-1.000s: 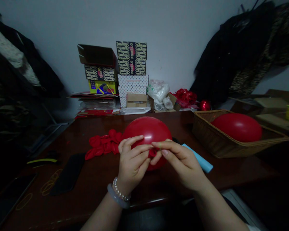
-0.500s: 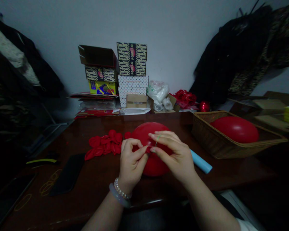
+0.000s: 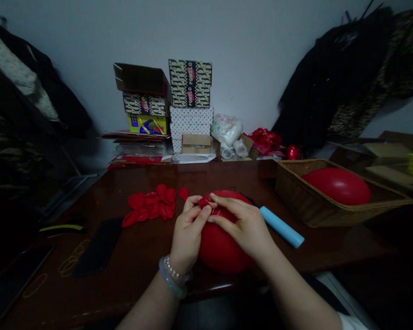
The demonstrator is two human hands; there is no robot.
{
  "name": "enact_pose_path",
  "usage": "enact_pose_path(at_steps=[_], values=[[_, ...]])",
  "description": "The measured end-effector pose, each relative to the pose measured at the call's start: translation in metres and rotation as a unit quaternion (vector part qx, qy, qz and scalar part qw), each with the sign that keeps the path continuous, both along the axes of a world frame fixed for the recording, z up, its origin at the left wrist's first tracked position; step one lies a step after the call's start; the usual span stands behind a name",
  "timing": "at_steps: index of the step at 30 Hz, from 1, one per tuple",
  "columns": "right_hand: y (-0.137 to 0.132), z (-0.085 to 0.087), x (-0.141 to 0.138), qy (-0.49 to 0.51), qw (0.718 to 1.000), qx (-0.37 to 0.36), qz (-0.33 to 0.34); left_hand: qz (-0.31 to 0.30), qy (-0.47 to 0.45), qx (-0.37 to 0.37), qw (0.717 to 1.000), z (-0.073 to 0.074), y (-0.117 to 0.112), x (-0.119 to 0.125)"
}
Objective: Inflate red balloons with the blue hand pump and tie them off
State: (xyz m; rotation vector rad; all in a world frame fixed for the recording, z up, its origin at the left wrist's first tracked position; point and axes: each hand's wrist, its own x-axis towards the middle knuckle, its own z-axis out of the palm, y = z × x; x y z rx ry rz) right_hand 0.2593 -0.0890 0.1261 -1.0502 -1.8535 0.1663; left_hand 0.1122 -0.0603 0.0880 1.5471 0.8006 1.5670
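An inflated red balloon (image 3: 223,247) is under and between my hands at the table's front. My left hand (image 3: 189,229) pinches the balloon's neck (image 3: 203,202) between thumb and fingers. A thin rubber band (image 3: 216,211) runs from that neck to my right hand (image 3: 249,224), whose fingertips are spread a little with the band stretched across them. Just behind the right hand lies a light blue tube (image 3: 282,227), seemingly a hand pump. To the left of my hands sits a pile of flat red balloons (image 3: 151,204), with a single flat balloon (image 3: 183,193) beside it.
A wicker basket (image 3: 344,215) on the right holds another inflated balloon (image 3: 337,185). Rubber bands (image 3: 69,265), a dark phone-like slab (image 3: 99,247) and another flat device (image 3: 17,279) lie on the left. Stacked boxes (image 3: 191,119) and plastic bags (image 3: 227,130) stand along the wall.
The balloon has shifted down and toward me, its neck now tipped up to the left. Both hands have moved slightly, with the band stretched at the neck.
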Motion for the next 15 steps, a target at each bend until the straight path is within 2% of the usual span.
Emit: enact_pose_path(at_steps=[4, 9, 11, 15], values=[[0.001, 0.003, -0.001, 0.000, 1.000, -0.007, -0.015, 0.012, 0.015, 0.005, 1.000, 0.000, -0.002, 0.001], [0.002, 0.005, -0.002, -0.028, 0.999, -0.020, -0.033, 0.125, 0.048, 0.050, 0.990, 0.000, -0.008, 0.006], [0.003, 0.006, -0.002, -0.043, 0.998, -0.028, -0.035, 0.152, 0.048, 0.066, 0.985, -0.001, -0.010, 0.008], [0.002, 0.007, -0.007, -0.074, 0.995, -0.026, -0.057, 0.161, 0.048, 0.067, 0.983, -0.003, -0.011, 0.011]])
